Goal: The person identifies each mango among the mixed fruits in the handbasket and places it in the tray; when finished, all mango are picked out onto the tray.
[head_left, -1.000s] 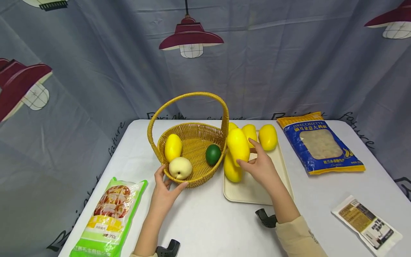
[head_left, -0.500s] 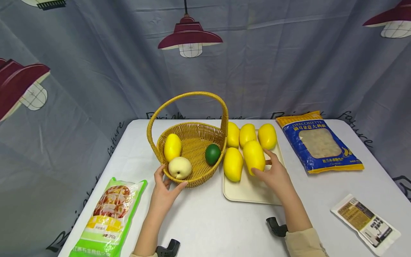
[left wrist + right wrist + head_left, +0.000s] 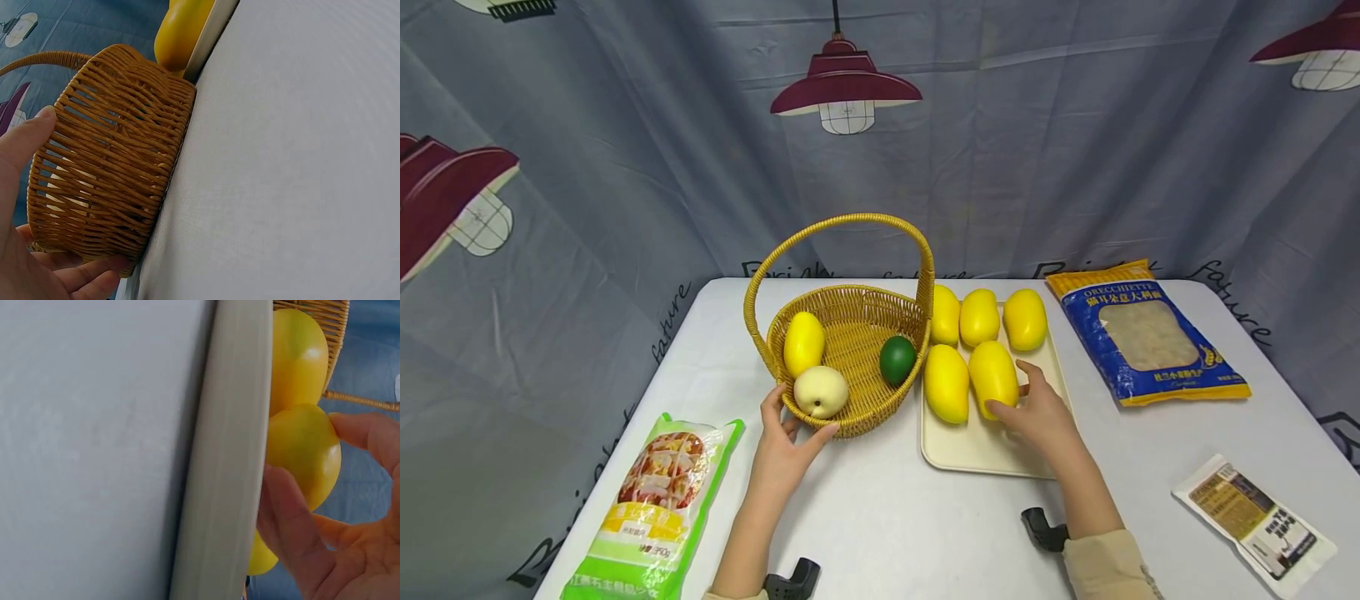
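Observation:
My left hand (image 3: 785, 450) holds the near left side of a wicker basket (image 3: 868, 421), thumb at the rim and fingers along the woven wall in the left wrist view. Inside the basket lie a yellow mango (image 3: 804, 345), a pale pear (image 3: 822, 392) and a dark green oval fruit (image 3: 897, 361). To the right, a beige tray (image 3: 981, 450) bears several yellow mangoes. My right hand (image 3: 1043, 414) grips the near right mango (image 3: 993, 379) there, its thumb and fingers on opposite sides in the right wrist view (image 3: 306, 456).
A green-edged food bag (image 3: 651, 508) lies at the front left. Behind and right of the tray is a blue and yellow orecchiette bag (image 3: 1150, 333), with a small flat packet (image 3: 1255, 525) nearer the front right. A grey curtain (image 3: 1000, 167) hangs behind the table.
My right hand has moved right and down with the mango, from above the tray's left side to its near row. The left hand and basket have stayed put.

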Demonstrator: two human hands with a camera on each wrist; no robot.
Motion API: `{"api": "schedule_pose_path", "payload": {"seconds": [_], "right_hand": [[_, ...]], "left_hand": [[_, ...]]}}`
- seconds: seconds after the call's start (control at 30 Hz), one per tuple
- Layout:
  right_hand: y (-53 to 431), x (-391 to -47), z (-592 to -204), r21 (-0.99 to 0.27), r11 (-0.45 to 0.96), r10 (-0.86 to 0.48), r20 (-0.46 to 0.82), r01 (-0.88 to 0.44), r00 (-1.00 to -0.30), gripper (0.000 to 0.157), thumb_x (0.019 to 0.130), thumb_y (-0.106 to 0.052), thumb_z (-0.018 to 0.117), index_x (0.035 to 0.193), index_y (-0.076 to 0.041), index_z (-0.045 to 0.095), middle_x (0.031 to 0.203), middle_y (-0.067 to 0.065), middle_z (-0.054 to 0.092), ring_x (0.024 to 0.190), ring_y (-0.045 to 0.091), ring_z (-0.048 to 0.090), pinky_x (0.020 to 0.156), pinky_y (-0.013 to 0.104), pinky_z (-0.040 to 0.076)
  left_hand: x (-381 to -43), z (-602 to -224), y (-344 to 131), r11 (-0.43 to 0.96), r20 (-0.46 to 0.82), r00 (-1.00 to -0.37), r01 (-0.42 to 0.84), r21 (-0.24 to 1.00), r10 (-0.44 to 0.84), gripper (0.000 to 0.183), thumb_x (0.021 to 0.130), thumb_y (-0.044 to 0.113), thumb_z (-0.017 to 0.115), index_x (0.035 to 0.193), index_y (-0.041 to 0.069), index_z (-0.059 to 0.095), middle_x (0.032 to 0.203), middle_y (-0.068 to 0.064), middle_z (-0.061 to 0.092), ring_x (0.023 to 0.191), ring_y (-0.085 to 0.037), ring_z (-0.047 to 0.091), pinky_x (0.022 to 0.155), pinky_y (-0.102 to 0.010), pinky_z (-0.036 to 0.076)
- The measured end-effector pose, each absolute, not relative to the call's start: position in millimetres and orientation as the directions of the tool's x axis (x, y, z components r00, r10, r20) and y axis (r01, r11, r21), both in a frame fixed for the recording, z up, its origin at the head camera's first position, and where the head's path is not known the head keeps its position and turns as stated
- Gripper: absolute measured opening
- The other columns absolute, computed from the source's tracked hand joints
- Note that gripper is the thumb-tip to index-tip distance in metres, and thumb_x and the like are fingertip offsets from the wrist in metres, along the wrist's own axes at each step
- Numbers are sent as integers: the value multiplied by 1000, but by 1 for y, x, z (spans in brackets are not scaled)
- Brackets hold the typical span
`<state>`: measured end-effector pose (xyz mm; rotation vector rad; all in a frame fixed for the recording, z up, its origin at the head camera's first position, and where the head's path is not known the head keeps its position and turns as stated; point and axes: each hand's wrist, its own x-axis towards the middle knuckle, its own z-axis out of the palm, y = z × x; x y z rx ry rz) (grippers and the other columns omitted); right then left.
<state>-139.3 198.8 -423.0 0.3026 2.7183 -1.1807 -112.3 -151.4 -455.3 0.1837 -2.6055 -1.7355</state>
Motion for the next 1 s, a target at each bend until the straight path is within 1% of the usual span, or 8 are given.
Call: {"api": "schedule_pose_path", "payload": {"seconds": [0.1,0.2,0.3,0.4,0.6,0.8,0.9,1.0], "right_hand": [[198,-140,-425,-693,675,122,-235,254,-964,96,86,-40,70,152,-2,12,126,30,48,97,35,57,85,49,47],[197,-141,-427,-693,674,117,-242,256,-963,98,86,-43,69,153,-4,10,125,29,48,83,26,62,78,44,49],[197,-141,-428,-694,672,111,-251,259,-962,98,87,-45,68,154,-5,9,125,28,47,71,19,63,72,38,50],[197,-140,-428,-692,674,107,-253,257,-961,98,87,-45,68,154,-5,8,124,27,48,69,16,62,69,36,50],[198,-140,-428,-676,690,106,-258,258,-960,100,86,-48,68,154,-5,7,122,26,50,69,17,61,71,38,48],[201,-140,-424,-662,699,113,-272,271,-956,103,86,-52,67,154,-6,6,128,28,48,70,18,61,75,41,48],[203,-138,-419,-654,706,124,-264,272,-956,102,86,-53,66,154,-5,6,130,29,47,76,24,62,79,46,48],[204,-136,-414,-646,718,136,-235,260,-962,100,87,-52,65,153,-4,8,130,30,48,93,35,60,86,54,45]], "left_hand": [[-112,-454,-151,387,-61,-993,-96,917,-103,104,74,54,78,149,24,12,157,-19,16,129,-39,43,97,-53,43],[-112,-454,-151,392,-59,-993,-96,915,-104,104,74,54,78,149,24,12,157,-19,16,129,-39,44,96,-53,43],[-112,-454,-151,394,-59,-993,-95,914,-105,104,74,55,77,149,24,12,157,-18,16,129,-38,44,96,-53,44],[-112,-454,-152,390,-57,-993,-93,916,-102,104,74,55,77,149,24,12,157,-18,16,129,-38,44,96,-53,44],[-112,-455,-152,385,-53,-994,-87,919,-97,104,74,55,78,149,24,13,157,-17,16,129,-37,44,96,-53,43],[-111,-455,-152,383,-48,-995,-80,920,-92,104,74,55,77,149,23,13,157,-17,15,130,-37,44,96,-53,43],[-111,-455,-152,385,-46,-995,-78,919,-91,104,74,55,77,149,23,13,157,-17,15,129,-37,44,97,-53,43],[-112,-455,-152,384,-43,-995,-75,920,-91,104,74,54,77,149,22,12,157,-17,15,129,-37,44,97,-52,43]]}}
